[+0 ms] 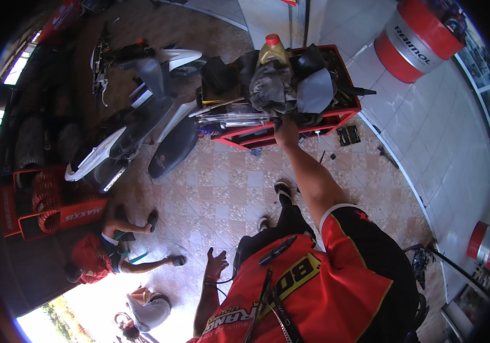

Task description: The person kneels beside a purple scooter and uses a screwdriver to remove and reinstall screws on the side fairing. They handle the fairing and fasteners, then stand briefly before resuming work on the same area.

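Lying in a dark heap on top of the red tool cart [345,117], right in front of the right hand [285,130], were the rags [291,86]: grey and black cloths, soft and crumpled, piled across the cart from side to side. Touched the near, lower edge of that pile, the right hand at the end of a long, straight arm; could not tell whether closed on the cloth or only resting against it. Hung low and far back by the red shirt, the left hand [216,264], fingers spread apart and holding nothing, so much farther from the pile. Stood behind the heap, a yellow oil bottle [273,51] with a red cap. Parked to the left of the cart, a white and grey scooter [136,114] on the tiled floor [228,188].
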The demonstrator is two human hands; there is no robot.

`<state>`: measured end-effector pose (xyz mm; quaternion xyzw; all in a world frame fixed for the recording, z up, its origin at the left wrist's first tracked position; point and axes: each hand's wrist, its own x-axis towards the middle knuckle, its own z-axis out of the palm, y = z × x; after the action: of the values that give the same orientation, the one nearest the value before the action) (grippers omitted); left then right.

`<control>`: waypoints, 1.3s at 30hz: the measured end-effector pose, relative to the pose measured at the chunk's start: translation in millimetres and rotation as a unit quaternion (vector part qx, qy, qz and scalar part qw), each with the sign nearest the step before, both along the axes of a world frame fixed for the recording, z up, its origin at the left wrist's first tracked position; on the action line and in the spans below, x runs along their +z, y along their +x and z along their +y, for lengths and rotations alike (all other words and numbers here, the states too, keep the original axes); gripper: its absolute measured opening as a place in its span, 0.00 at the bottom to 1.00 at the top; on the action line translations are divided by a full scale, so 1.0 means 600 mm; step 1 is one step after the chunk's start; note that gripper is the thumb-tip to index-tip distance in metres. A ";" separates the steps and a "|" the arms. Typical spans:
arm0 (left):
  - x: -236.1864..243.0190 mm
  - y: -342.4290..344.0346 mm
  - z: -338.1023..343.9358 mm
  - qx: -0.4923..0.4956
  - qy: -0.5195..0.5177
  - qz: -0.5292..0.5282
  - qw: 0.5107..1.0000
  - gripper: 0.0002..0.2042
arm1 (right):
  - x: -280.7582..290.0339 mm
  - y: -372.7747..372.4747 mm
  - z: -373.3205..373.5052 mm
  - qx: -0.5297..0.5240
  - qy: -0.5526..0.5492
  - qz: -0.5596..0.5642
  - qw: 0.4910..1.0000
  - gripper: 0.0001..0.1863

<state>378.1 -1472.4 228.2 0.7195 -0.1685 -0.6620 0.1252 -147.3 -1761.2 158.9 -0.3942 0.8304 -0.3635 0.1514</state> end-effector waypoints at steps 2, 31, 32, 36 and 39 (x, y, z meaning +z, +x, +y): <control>0.006 -0.021 -0.042 -0.015 0.006 -0.014 1.000 0.47 | 0.015 -0.001 0.028 0.004 -0.013 0.025 1.000 0.17; -0.170 -0.149 -0.151 -0.645 0.077 0.075 0.756 0.46 | -0.051 0.879 1.412 -0.667 -0.056 -0.625 0.401 0.09; -0.173 -0.152 -0.130 -0.667 0.071 0.073 0.738 0.46 | -0.068 0.881 1.434 -0.672 -0.023 -0.619 0.407 0.09; -0.212 -0.152 -0.035 -0.727 0.033 0.081 0.681 0.49 | -0.095 0.801 1.478 -0.610 -0.062 -0.554 0.563 0.06; -0.252 -0.160 0.074 -0.763 0.065 0.125 0.631 0.47 | -0.053 0.745 1.538 -0.653 -0.200 -0.543 0.489 0.13</control>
<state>282.1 -1428.0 76.9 0.2512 -0.5966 -0.6139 -0.4518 299.4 -838.4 127.2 0.5163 0.5085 -0.6568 0.2087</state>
